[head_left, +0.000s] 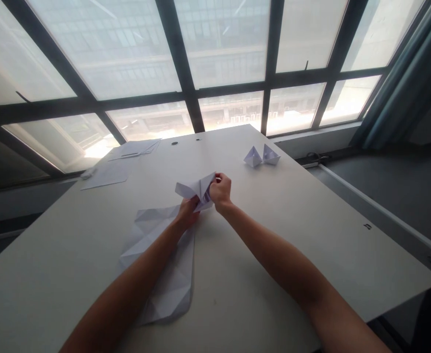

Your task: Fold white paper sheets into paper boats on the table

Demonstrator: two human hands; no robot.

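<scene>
- Paper (196,188): above desk (259,274), 12 o'clock from the wearer; folded shapes (252,157) at its 2 o'clock, creased sheet (180,282) at 7.
- Left hand (188,212): grip holding paper at its 7 o'clock.
- Right hand (221,189): grip holding paper at 3.
- Presumed shaping step: brace left; ease flaps gently along creases.

I can read no lettering, number or brand. One small dark mark (367,226) on the white table (244,294), near its right edge, is illegible to me.
</scene>
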